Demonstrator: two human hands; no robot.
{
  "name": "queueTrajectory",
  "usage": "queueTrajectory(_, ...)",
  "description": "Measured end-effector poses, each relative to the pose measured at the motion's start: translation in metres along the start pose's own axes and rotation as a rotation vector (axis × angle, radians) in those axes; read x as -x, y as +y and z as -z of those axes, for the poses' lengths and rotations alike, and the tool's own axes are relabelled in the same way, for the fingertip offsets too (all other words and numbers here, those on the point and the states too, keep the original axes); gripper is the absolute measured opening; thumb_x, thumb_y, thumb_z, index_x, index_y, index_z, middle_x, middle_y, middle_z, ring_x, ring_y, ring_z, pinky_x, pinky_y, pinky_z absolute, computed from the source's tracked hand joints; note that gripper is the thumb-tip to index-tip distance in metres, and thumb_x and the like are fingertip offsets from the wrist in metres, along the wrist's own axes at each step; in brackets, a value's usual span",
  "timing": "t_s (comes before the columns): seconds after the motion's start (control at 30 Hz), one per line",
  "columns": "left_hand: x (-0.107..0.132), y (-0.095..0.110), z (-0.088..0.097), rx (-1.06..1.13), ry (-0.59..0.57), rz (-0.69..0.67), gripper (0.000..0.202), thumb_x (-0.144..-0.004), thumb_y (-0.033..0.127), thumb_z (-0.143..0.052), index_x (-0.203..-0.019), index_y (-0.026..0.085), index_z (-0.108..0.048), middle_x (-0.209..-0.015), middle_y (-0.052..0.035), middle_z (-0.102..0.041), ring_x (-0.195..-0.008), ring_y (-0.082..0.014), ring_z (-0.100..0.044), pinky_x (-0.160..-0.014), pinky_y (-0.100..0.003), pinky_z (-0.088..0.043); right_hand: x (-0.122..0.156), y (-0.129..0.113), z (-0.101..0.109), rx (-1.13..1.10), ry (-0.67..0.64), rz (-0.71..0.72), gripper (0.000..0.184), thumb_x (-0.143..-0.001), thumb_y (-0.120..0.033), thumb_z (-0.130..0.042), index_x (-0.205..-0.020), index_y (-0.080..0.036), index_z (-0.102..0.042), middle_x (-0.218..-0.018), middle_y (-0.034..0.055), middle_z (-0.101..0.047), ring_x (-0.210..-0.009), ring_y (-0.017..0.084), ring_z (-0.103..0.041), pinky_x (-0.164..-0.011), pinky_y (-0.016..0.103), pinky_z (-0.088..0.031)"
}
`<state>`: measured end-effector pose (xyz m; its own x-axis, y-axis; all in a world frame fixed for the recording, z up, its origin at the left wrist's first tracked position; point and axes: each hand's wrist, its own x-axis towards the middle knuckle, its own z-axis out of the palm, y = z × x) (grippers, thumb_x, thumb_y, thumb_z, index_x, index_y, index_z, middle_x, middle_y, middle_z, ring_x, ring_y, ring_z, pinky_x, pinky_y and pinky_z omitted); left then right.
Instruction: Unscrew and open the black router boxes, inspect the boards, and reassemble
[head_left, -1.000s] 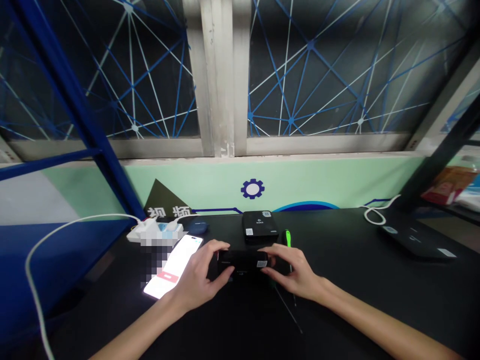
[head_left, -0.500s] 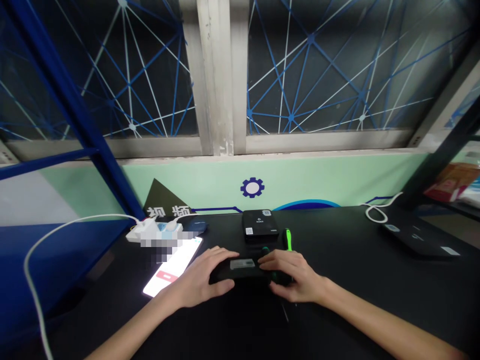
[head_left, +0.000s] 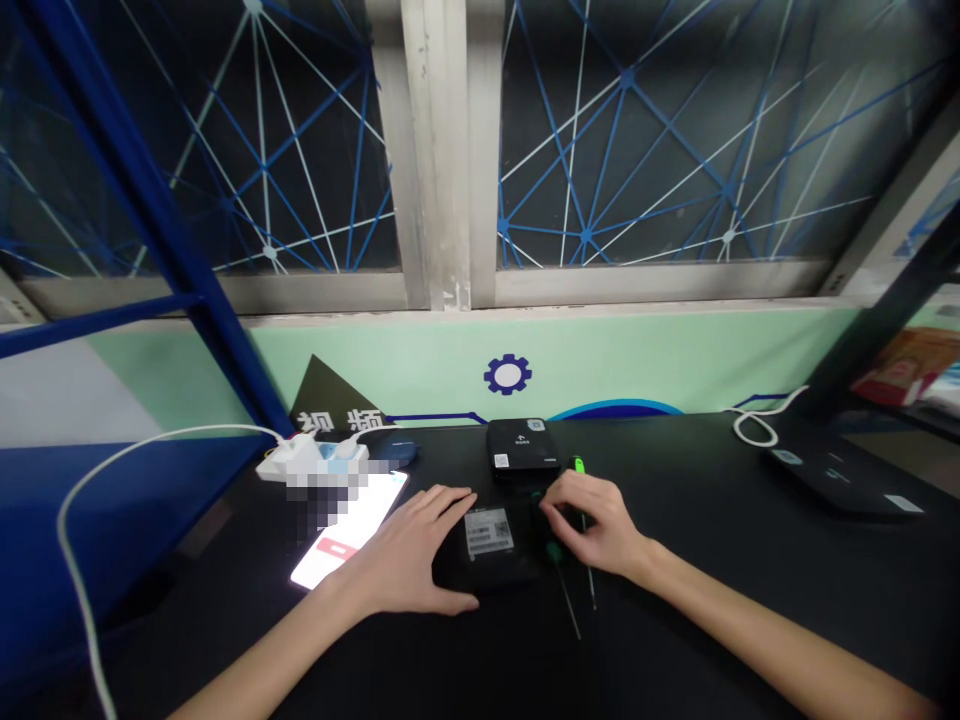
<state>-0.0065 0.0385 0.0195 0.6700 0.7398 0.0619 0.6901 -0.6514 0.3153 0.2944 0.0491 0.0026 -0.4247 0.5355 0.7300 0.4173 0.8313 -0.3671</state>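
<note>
A flat black box [head_left: 486, 548] lies on the dark table [head_left: 675, 600] with a white label on its top face. My left hand [head_left: 409, 555] rests flat against the box's left side, fingers spread and not gripping. My right hand [head_left: 592, 522] has come off the box and hovers just to its right, holding nothing. Beneath that hand lie a green-handled screwdriver [head_left: 577, 466] and a thin dark-green-handled screwdriver [head_left: 555, 553], their shafts pointing toward me. A second black box [head_left: 523, 448] stands beyond them.
A lit phone [head_left: 349, 530], partly blurred, lies left of my left hand. Behind it are a white power strip [head_left: 311, 463] with a cable and a dark blue mouse [head_left: 395, 452]. A flat black device [head_left: 832, 470] sits at the right, with a white cable beside it.
The black box has turned, and its white label now faces up more squarely. My right hand has let go and moved right, while my left hand has slid to the box's left side.
</note>
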Motion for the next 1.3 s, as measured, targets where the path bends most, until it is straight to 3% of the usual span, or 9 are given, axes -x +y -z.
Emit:
queueTrajectory(0.1,0.0,-0.001,-0.001,-0.008,0.0,-0.019,0.105,-0.074,0.073,-0.07,-0.158,0.03,-0.025,-0.159,-0.0098,-0.035,-0.142,-0.0399,-0.036,-0.113,-0.056,-0.033,-0.001,0.008,0.002,0.156,0.073,-0.134,0.018,-0.091,-0.02,-0.057,-0.073,-0.019,-0.059,-0.061,-0.0008,-0.057,-0.055,0.013,-0.052,-0.058,0.026,-0.042)
queueTrajectory(0.2,0.0,-0.002,-0.002,0.009,0.033,-0.029,0.093,-0.084,0.073,-0.061,-0.158,0.029,-0.026,-0.159,-0.0101,-0.035,-0.141,-0.0375,-0.038,-0.111,-0.054,-0.036,-0.004,0.01,0.006,0.281,-0.019,-0.279,0.031,-0.093,-0.027,-0.054,-0.063,-0.02,-0.055,-0.053,-0.0034,-0.049,-0.049,0.012,-0.047,-0.055,0.025,-0.037)
queueTrajectory(0.3,0.0,-0.004,-0.006,0.011,0.082,0.003,0.085,-0.091,0.07,-0.054,-0.158,0.027,-0.024,-0.157,-0.0113,-0.037,-0.14,-0.0361,-0.039,-0.11,-0.053,-0.037,-0.007,0.004,0.007,0.406,-0.154,-0.384,0.038,-0.092,-0.034,-0.054,-0.057,-0.019,-0.053,-0.052,-0.0026,-0.053,-0.048,0.012,-0.05,-0.055,0.025,-0.034)
queueTrajectory(0.57,0.001,-0.007,-0.012,0.001,0.088,0.022,0.084,-0.092,0.07,-0.052,-0.158,0.027,-0.024,-0.157,-0.0117,-0.037,-0.139,-0.0362,-0.04,-0.11,-0.052,-0.037,-0.009,-0.009,0.003,0.568,-0.312,-0.411,0.037,-0.092,-0.037,-0.054,-0.06,-0.019,-0.055,-0.055,-0.001,-0.062,-0.051,0.014,-0.058,-0.055,0.025,-0.026)
queueTrajectory(0.7,0.001,-0.002,-0.01,0.014,0.088,0.06,0.087,-0.09,0.072,-0.053,-0.158,0.026,-0.024,-0.158,-0.0136,-0.036,-0.14,-0.0387,-0.039,-0.108,-0.054,-0.039,-0.014,-0.005,0.011,0.846,-0.351,-0.488,0.038,-0.094,-0.034,-0.048,-0.062,-0.018,-0.057,-0.059,0.0045,-0.065,-0.055,0.019,-0.064,-0.052,0.028,-0.017)
queueTrajectory(0.8,0.001,0.0,-0.009,0.013,0.076,0.128,0.096,-0.086,0.075,-0.055,-0.159,0.021,-0.022,-0.158,-0.0171,-0.034,-0.141,-0.041,-0.037,-0.107,-0.056,-0.039,-0.016,-0.003,0.018,1.01,-0.374,-0.555,0.032,-0.095,-0.036,-0.048,-0.073,-0.017,-0.061,-0.061,0.0074,-0.066,-0.057,0.023,-0.067,-0.051,0.029,-0.014)
queueTrajectory(1.03,-0.001,-0.003,-0.01,0.053,0.076,0.142,0.098,-0.075,0.08,-0.064,-0.15,0.022,-0.039,-0.156,-0.0166,-0.039,-0.14,-0.0421,-0.039,-0.107,-0.06,-0.038,-0.012,0.005,0.018,1.029,-0.462,-0.633,0.027,-0.096,-0.04,-0.051,-0.093,-0.015,-0.061,-0.069,0.0096,-0.069,-0.066,0.029,-0.072,-0.05,0.027,-0.023)
queueTrajectory(1.3,-0.002,-0.005,-0.011,0.128,0.034,0.102,0.099,-0.074,0.076,-0.068,-0.153,0.027,-0.034,-0.158,-0.0123,-0.035,-0.145,-0.042,-0.03,-0.11,-0.061,-0.036,-0.011,0.003,0.013,0.951,-0.51,-0.63,0.012,-0.089,-0.026,-0.053,-0.091,-0.017,-0.062,-0.073,0.0087,-0.069,-0.067,0.026,-0.071,-0.052,0.026,-0.026)
